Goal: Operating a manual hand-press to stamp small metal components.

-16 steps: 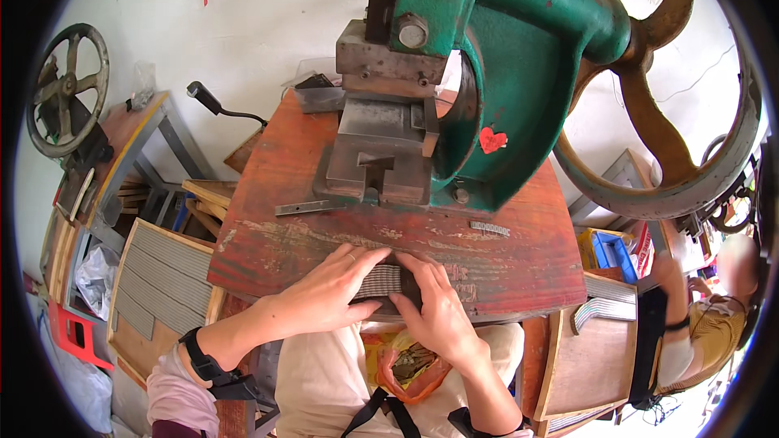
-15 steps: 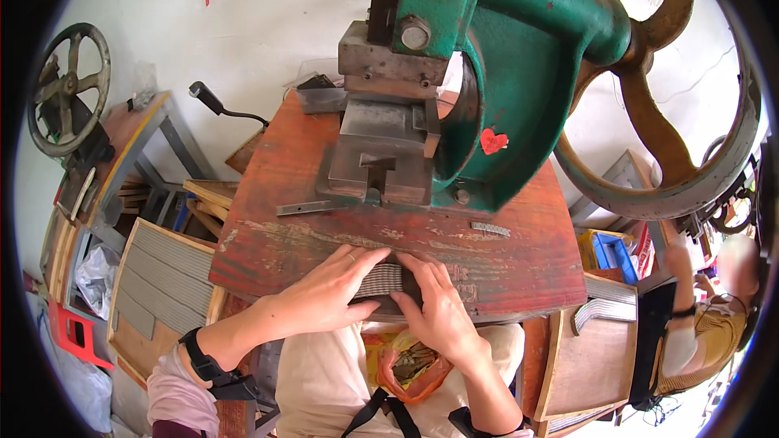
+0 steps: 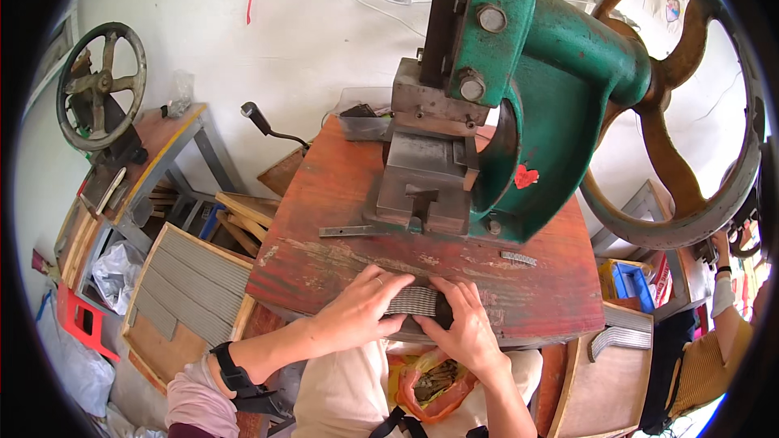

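A small bundle of grey ridged strips lies on the front part of a worn red wooden tabletop. My left hand grips its left end, thumb on the near side and fingers on the far side. At the right end, my right hand closes round it in the same way, beside a dark patch. Beyond my hands stands a green press with a steel block at its base. A short ridged strip rests right of the hands, and a flat metal bar lies farther left.
A wooden tray with long grey strips is at the left, and another tray at the right holds curved strips. An orange plastic bag with small pieces sits at my lap. A large handwheel juts out right. Another person is at the far right.
The view has shifted, so the press and table appear lower and farther right. Both hands keep their grip on the bundle. The other person's arm at the far right has moved.
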The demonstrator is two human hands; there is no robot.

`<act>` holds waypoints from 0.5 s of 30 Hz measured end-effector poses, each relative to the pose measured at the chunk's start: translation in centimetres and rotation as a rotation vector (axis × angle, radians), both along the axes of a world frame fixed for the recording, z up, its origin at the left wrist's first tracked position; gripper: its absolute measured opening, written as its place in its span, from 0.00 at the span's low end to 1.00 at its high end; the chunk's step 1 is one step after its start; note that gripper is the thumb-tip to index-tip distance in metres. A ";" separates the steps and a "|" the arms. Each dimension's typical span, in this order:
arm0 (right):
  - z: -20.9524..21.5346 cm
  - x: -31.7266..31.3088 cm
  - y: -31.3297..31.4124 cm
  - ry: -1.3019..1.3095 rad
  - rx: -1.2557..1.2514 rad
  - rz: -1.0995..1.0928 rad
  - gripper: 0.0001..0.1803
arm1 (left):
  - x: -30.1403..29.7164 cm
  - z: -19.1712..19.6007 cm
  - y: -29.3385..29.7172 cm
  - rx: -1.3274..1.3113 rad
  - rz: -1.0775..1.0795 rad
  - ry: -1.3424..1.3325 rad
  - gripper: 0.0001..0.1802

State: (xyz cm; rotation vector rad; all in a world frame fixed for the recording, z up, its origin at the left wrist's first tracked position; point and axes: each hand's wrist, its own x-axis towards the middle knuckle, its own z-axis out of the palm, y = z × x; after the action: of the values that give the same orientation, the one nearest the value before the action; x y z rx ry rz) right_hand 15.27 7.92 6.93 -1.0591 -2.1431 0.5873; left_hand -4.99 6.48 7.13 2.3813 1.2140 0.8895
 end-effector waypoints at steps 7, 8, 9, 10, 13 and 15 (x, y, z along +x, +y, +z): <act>-0.4 0.1 -0.6 0.013 0.046 -0.019 0.32 | -0.6 0.2 0.0 -0.072 -0.035 -0.048 0.35; -0.1 0.1 -0.6 0.039 0.047 -0.013 0.32 | -0.7 0.5 0.1 -0.073 -0.037 -0.054 0.35; 0.5 0.0 -0.5 0.057 0.059 -0.001 0.34 | -0.8 1.0 0.1 -0.053 -0.046 -0.050 0.37; 1.3 0.0 -0.2 0.053 0.077 -0.008 0.34 | -0.9 1.5 0.4 -0.004 -0.062 -0.063 0.37; 4.3 -0.4 1.8 0.200 0.057 0.029 0.41 | -1.3 3.2 1.7 0.137 -0.016 -0.272 0.44; 6.3 -1.2 4.2 0.208 0.136 -0.005 0.44 | -1.4 4.5 4.2 0.183 0.018 -0.419 0.50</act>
State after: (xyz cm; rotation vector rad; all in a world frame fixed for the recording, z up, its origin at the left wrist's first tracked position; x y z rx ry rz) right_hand 14.06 12.12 13.18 -0.8890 -1.9689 0.5177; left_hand -6.42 10.68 11.58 2.1584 1.0244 1.4701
